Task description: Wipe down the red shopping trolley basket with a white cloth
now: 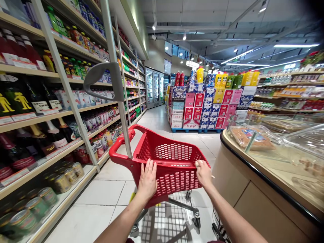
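A red plastic shopping cart point(174, 180) with a slotted basket stands side-on before me. My left hand point(148, 179) lies on the near side of the basket, fingers stretched out flat and reaching up to the rim. At the basket's right end, my right hand point(204, 172) has its fingers curled over the rim. A small whitish bit shows by its fingertips and a thin pale end sticks out on the other side; what this is I cannot make out. A metal pole with a grey loop handle point(117, 82) rises from the cart's left end. The basket's bottom is partly hidden.
Shelves of bottles and cans point(86, 109) run along the left. A counter point(263, 189) with a glass-fronted display of packaged food curves close on the right. Stacked drink cartons point(194, 108) on blue pallets stand ahead, with glass-door fridges point(154, 86) behind. Tiled floor point(154, 121) lies between.
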Motion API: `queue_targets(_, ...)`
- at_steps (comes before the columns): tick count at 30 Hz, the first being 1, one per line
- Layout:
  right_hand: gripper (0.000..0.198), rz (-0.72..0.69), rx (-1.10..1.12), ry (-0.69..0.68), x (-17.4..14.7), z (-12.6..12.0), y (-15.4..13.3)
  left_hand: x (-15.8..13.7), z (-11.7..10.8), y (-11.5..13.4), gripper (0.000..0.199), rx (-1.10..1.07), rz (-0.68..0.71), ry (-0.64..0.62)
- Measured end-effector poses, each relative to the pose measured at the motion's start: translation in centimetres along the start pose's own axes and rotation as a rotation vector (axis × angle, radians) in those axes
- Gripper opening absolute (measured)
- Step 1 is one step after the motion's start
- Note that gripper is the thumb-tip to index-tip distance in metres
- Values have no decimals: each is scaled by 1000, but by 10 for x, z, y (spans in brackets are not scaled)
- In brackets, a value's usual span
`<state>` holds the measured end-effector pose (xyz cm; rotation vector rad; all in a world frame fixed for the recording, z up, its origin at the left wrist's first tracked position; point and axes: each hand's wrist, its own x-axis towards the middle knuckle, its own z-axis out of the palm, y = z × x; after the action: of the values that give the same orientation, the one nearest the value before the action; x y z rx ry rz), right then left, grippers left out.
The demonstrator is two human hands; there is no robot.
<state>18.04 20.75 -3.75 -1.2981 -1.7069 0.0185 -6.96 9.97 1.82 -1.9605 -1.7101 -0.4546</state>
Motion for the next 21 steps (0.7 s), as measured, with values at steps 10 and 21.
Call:
queue_targets(10,43,-120,53,-48,-14,15,-40,-4,4,-6,64,21,45,-36)
queue_targets(21,42,-307,132,-182,-18,42,-80,-10,-17,-28,63,39,39,5)
